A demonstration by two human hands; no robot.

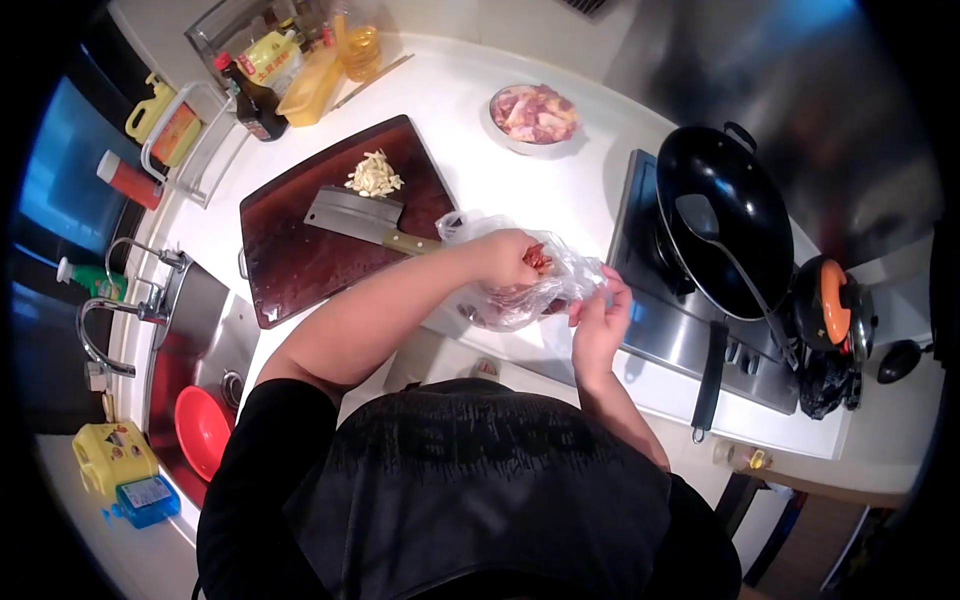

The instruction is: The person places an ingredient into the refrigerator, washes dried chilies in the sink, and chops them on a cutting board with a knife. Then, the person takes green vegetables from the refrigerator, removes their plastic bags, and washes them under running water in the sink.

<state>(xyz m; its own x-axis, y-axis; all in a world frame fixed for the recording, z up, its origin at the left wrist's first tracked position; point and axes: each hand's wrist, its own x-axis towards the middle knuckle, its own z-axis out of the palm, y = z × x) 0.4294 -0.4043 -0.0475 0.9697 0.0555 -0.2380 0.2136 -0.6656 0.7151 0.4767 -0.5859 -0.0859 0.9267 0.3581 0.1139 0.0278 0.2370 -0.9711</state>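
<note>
My left hand (508, 262) is at the clear plastic bag (520, 308), fingers closed around some dried red chilies (538, 260). Part of that hand is hidden by the crumpled film. On the bag's other side my right hand (600, 325) pinches its edge between thumb and fingers. Left of the bag lies a dark brown cutting board (290, 255), and across it rests a cleaver (355, 215) with its wooden handle pointing toward my left wrist. A small pile of pale sliced pieces (374, 175), maybe garlic or ginger, sits behind the blade.
A bowl of raw cut meat (535, 115) stands at the back. To the right, a black wok (725, 210) holding a spatula (715, 225) sits on the gas stove (640, 290). At left are the sink (215, 335), a red basin (203, 432) and a dark sauce bottle (250, 100).
</note>
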